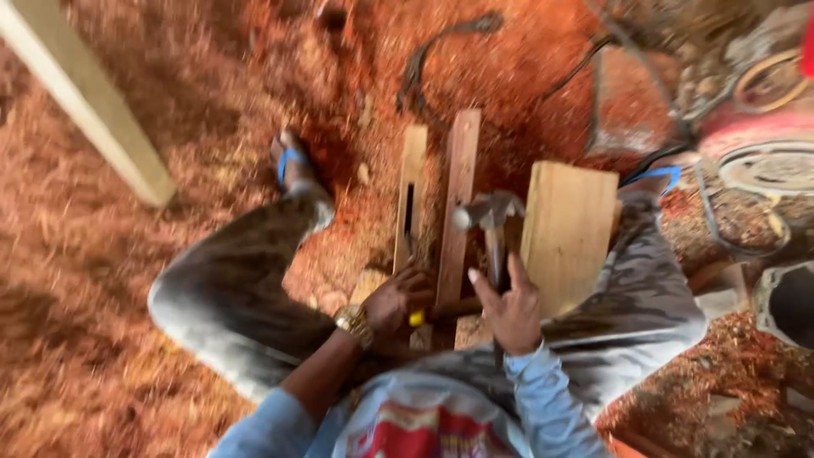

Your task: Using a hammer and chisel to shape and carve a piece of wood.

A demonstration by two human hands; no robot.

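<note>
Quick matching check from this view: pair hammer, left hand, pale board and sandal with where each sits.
Things:
1. hammer
2. left hand
3. pale board
4. sandal

Places:
A. resting across the right knee
B. on the foot out in the sawdust, with a blue strap
C. gripped in the right hand, head up
D. at the near end of the slotted strip, on a yellow-handled tool

Pairs: 1-C, 2-D, 3-A, 4-B

A pale wooden post (89,102) is seen at upper left above red sawdust (102,280). A dark cable (437,51) is laid across it, and round metal parts (767,165) are stacked at right.
</note>
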